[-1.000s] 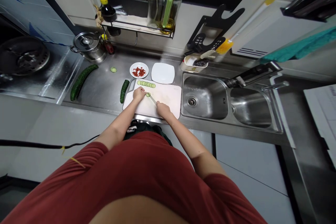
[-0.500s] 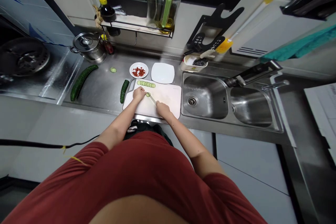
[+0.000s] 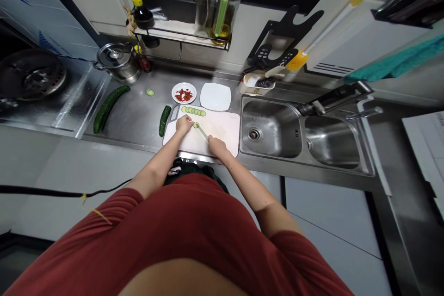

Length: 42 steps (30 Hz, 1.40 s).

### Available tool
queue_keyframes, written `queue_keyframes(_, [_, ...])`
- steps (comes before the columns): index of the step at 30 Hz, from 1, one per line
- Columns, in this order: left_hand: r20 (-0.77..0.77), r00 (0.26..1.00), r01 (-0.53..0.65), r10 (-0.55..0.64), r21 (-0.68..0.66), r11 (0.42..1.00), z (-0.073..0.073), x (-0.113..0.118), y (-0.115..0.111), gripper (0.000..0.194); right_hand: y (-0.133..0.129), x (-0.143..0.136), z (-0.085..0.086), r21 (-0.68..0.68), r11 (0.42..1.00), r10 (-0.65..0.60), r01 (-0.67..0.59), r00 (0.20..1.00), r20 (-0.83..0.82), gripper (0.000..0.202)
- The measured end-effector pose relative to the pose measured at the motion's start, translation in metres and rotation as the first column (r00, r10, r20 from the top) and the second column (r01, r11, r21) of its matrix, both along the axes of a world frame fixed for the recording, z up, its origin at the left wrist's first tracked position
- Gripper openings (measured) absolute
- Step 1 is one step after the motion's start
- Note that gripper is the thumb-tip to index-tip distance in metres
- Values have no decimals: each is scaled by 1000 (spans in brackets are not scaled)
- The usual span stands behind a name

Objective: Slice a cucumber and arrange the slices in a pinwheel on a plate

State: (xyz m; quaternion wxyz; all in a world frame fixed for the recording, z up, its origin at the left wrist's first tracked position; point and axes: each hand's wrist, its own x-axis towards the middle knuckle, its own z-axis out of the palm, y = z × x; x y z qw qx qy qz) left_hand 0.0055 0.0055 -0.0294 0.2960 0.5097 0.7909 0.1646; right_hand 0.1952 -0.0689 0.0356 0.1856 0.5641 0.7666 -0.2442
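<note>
On the white cutting board, my right hand grips a knife whose blade points up and to the left. A round cucumber slice is at the blade's tip. My left hand is closed, its fingertips pinched at the left edge of that slice. Behind both hands a row of overlapping cucumber slices lies along the board's back edge. Left of the board rests a short piece of cucumber.
Behind the board stand a plate of chopped red pieces and a white square plate. A whole cucumber, a cucumber end piece and a steel pot are to the left. The double sink adjoins on the right.
My right hand and the knife have shifted very slightly to the right. The left hand and the cucumber slices look almost the same.
</note>
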Motion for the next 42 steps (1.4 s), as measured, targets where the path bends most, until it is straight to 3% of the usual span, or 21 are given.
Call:
queue_keyframes(11, [4, 1000, -1, 1, -19, 1000, 5, 1, -1, 18, -15, 18, -9, -15, 1000, -3, 3, 1000, 14, 29])
queue_keyframes(26, [6, 1000, -4, 4, -23, 1000, 2, 1, 0, 18, 4, -6, 1, 16, 1000, 7, -8, 1000, 15, 32])
queue_keyframes(34, [8, 1000, 8, -8, -30, 1000, 8, 2, -1, 18, 10, -3, 7, 60, 996, 64, -69, 996, 69, 30])
queue_keyframes(42, [-2, 1000, 7, -7, -14, 1000, 4, 1, -1, 18, 13, 0, 7, 80, 993, 85, -90, 994, 64, 31])
